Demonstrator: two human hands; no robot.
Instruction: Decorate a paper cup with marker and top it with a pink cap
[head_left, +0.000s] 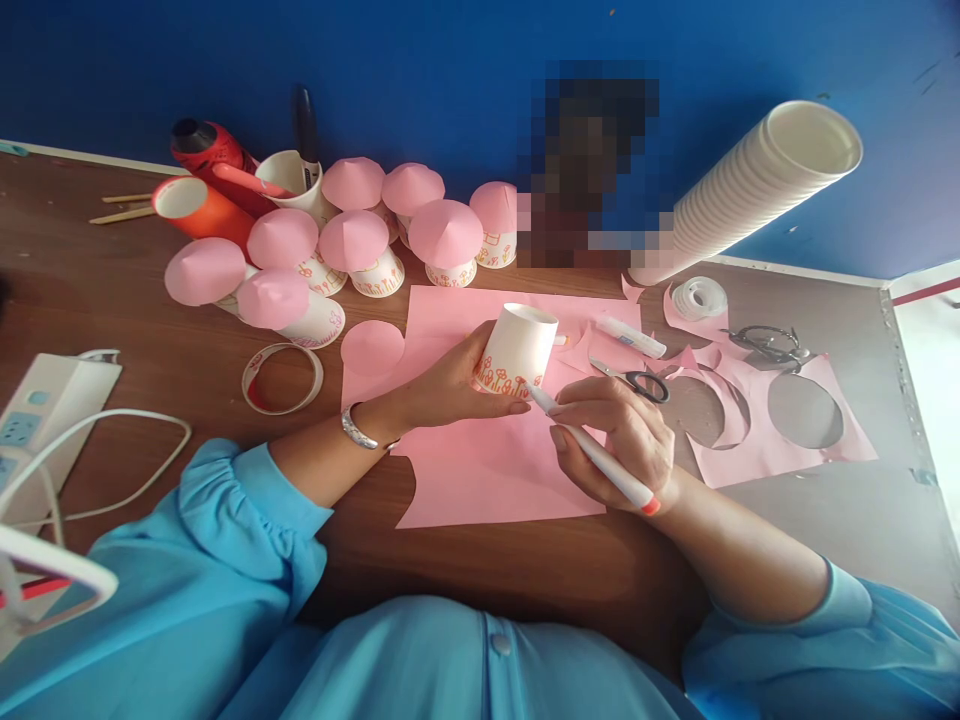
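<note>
A white paper cup (523,340) with red-orange flowers drawn along its lower edge is tilted in my left hand (457,385), whose thumb and fingers are wrapped around it. In my right hand (622,435) is a white felt-tip marker (604,465) with a red end. The marker's tip touches or nearly touches the drawn flowers on the cup. Both hands are above a large sheet of pink paper (480,470) on the brown table. A round pink paper piece (373,347) lies left of the cup.
Several decorated cups with pink cone tops (446,235) stand at the back left. Scissors (646,386), a glue tube (630,337), clear tape (700,298) and cut pink scraps (757,430) lie right. A tall cup stack (750,190) leans behind. A power strip (56,410) sits left.
</note>
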